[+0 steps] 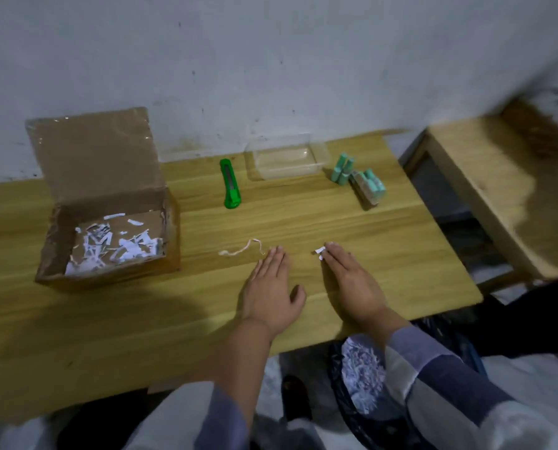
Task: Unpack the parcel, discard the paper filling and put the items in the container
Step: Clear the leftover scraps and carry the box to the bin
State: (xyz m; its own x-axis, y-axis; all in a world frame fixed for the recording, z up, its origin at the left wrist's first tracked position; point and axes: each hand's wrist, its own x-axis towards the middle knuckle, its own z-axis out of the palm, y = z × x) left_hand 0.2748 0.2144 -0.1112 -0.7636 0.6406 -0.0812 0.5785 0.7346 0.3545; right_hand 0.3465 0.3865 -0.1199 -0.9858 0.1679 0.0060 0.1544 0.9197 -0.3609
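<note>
In the head view, both hands are being held flat on the table [384,241], fingers straight: the left hand [267,287] gripping nothing, the right hand [349,280] touching a paper scrap [318,252] at its fingertips. The box [109,235], left of the hands, is still holding shreds [115,248]. The tub [287,160] beyond the hands is sitting empty, with the green items [358,177] just right of it. A bin [365,384] is waiting below the table edge. Scraps are likely being scattered if swept carelessly, missing the bin; the string [242,250] left of the hands may be overlooked.
</note>
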